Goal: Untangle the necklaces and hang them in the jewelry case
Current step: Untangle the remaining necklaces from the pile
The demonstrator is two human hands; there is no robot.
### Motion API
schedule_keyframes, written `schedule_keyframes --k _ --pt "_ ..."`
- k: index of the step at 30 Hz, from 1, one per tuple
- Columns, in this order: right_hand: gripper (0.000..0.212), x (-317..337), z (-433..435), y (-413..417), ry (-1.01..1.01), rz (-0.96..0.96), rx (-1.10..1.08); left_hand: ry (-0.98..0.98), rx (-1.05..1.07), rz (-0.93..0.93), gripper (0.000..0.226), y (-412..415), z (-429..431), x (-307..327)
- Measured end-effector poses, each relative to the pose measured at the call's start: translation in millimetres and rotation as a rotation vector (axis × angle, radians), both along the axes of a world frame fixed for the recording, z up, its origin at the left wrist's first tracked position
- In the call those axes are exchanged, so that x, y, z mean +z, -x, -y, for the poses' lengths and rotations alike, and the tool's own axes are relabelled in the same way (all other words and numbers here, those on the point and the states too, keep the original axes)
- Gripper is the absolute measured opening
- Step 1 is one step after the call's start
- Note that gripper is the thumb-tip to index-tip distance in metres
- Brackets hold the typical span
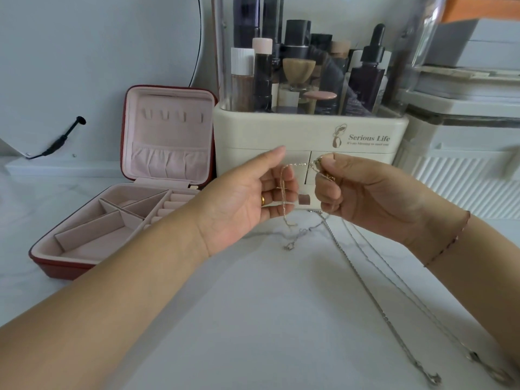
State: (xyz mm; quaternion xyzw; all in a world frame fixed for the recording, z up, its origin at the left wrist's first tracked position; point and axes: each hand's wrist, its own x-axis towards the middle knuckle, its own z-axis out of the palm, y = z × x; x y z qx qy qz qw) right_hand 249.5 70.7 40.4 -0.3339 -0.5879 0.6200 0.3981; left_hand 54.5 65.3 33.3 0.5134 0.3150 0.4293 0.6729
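Metal, velvet, plastic, marble-look
The thin gold metal chain (284, 198) glints; the long silver metal chains (371, 291) look duller on the smooth, faintly shiny white marble-patterned table (253, 305). The red jewelry case (64, 270) has matt pink velvety lining; the cream plastic organiser (281, 130) is glossy.
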Motion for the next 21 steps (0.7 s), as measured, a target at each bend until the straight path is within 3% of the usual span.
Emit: schedule_keyframes --k 4,10,15,21 --pt "0.008 -1.7 -2.7 -0.4 -0.03 -0.017 -0.035 0.017 0.012 0.004 0.027 2.2 -2.5 -1.3" --pt "0.026 0.8 0.1 1.5 -0.066 -0.014 -0.004 0.005 -0.028 -0.027 0.03 2.7 -4.6 -4.4" --pt "0.02 0.3 1.3 3.8 -0.042 -0.053 0.006 -0.007 -0.063 -0.049 0.033 0.9 -4.2 -4.7" --pt "0.02 4.4 4.2 6.5 0.001 -0.21 0.048 0.037 -0.07 0.023 0.034 2.8 -5.6 -5.2"
